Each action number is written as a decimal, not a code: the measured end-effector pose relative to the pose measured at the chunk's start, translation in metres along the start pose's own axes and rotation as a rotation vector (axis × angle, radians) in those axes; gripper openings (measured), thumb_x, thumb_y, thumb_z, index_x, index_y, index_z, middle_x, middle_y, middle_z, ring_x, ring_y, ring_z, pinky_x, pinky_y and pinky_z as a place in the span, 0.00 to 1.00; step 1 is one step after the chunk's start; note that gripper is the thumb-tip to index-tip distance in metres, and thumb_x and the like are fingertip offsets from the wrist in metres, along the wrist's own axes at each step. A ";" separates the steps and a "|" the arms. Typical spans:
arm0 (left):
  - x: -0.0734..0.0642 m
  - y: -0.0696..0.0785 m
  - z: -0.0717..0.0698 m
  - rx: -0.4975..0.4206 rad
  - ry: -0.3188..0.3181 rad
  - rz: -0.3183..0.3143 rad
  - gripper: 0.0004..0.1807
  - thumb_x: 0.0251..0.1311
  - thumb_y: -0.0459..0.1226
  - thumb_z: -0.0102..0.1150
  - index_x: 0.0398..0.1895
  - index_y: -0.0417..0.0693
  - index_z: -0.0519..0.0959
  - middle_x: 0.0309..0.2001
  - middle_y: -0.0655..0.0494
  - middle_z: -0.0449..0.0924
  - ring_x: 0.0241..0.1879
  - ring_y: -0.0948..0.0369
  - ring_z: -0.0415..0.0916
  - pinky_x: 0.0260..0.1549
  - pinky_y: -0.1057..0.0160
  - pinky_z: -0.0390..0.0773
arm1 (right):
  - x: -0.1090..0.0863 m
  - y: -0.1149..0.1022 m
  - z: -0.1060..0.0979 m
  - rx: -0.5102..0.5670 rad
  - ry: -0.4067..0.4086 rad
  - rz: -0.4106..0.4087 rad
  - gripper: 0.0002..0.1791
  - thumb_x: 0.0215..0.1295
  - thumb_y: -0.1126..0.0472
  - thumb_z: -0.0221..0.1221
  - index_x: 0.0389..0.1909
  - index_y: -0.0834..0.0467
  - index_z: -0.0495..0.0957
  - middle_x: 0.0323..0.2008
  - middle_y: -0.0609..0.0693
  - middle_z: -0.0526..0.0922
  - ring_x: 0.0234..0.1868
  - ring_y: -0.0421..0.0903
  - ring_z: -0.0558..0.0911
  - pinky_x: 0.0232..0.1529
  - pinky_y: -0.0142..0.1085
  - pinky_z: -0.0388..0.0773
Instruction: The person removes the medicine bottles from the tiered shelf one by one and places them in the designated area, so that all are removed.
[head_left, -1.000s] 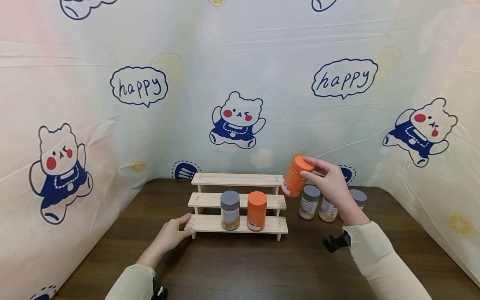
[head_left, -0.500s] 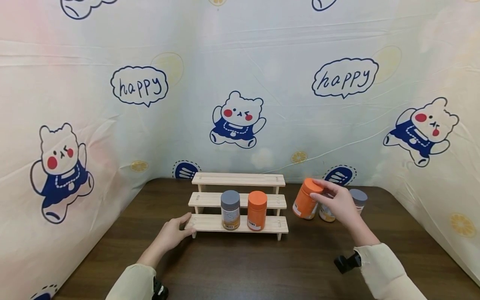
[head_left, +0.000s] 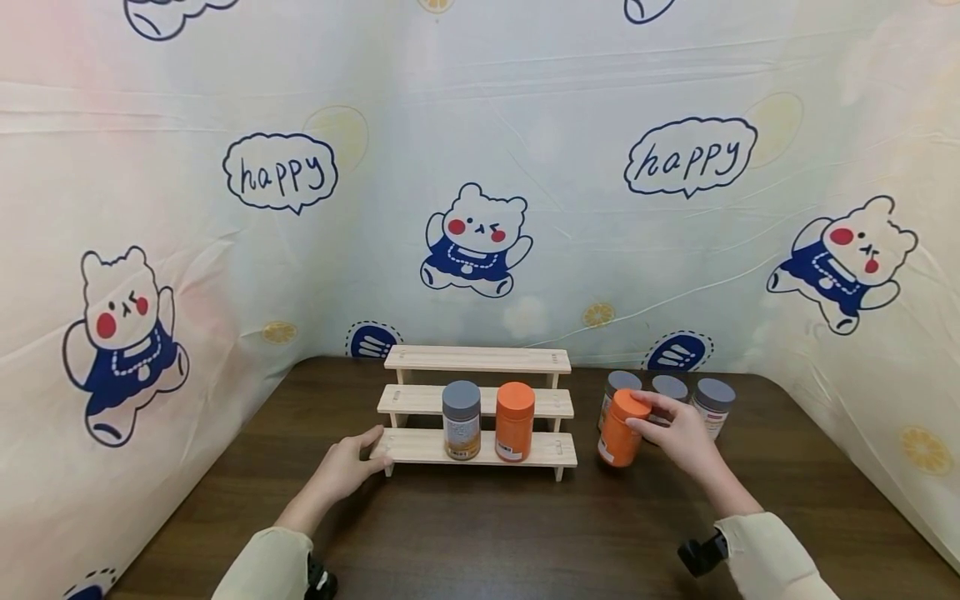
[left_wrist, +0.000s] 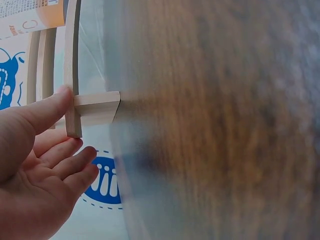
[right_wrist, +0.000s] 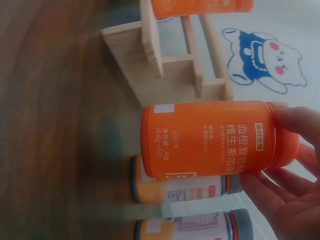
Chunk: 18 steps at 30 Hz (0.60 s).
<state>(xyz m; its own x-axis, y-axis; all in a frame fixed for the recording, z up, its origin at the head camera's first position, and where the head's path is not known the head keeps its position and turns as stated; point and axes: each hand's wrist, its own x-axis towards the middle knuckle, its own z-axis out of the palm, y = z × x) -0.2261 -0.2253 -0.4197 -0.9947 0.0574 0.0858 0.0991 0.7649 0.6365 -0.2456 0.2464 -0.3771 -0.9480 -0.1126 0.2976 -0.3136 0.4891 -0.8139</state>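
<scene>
My right hand (head_left: 678, 433) grips the lid of an orange supplement bottle (head_left: 624, 433), which leans slightly to the right of the rack. In the right wrist view, the bottle's printed label (right_wrist: 210, 140) shows, with thumb and fingers around its lid end. A three-step pale wooden display rack (head_left: 480, 358) stands on the table. My left hand (head_left: 345, 468) pinches the left end of its lowest step (left_wrist: 73, 65), thumb on one side and fingers at the other. On that step stand a grey-lidded bottle (head_left: 461, 421) and another orange bottle (head_left: 515, 422), both upright.
Several grey-lidded bottles stand behind the held one: a left one (head_left: 622, 381), a middle one (head_left: 670, 386) and a right one (head_left: 714, 400). The dark wooden table (head_left: 480, 542) ends against a printed cloth backdrop (head_left: 570, 250).
My right hand has lowered the orange bottle from beside the rack's top step, to the right and nearer, down in front of the grey-lidded bottles. My left hand has stayed at the rack.
</scene>
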 end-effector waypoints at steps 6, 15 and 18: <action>0.000 0.000 0.000 0.008 -0.001 0.007 0.32 0.56 0.38 0.62 0.62 0.34 0.65 0.56 0.33 0.69 0.55 0.44 0.67 0.48 0.45 0.68 | -0.002 0.009 0.001 -0.038 -0.001 0.000 0.28 0.56 0.58 0.65 0.56 0.66 0.72 0.51 0.66 0.75 0.47 0.59 0.77 0.41 0.41 0.77; 0.001 0.000 0.000 0.002 -0.001 0.007 0.32 0.56 0.39 0.62 0.62 0.34 0.65 0.56 0.33 0.68 0.56 0.43 0.66 0.50 0.44 0.66 | -0.003 0.019 0.001 -0.064 0.001 -0.012 0.26 0.56 0.58 0.65 0.54 0.65 0.74 0.50 0.64 0.76 0.46 0.57 0.78 0.40 0.40 0.77; 0.001 0.000 0.000 -0.001 -0.004 0.006 0.32 0.56 0.39 0.62 0.62 0.33 0.65 0.56 0.33 0.68 0.57 0.43 0.65 0.50 0.44 0.66 | -0.003 0.020 -0.001 -0.074 0.007 -0.015 0.26 0.56 0.58 0.65 0.54 0.65 0.74 0.50 0.64 0.76 0.46 0.57 0.78 0.40 0.40 0.77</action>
<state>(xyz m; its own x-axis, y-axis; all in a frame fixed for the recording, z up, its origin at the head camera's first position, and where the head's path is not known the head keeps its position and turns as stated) -0.2268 -0.2255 -0.4194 -0.9941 0.0646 0.0867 0.1052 0.7637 0.6369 -0.2492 0.2570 -0.3939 -0.9428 -0.1141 0.3132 -0.3224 0.5502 -0.7702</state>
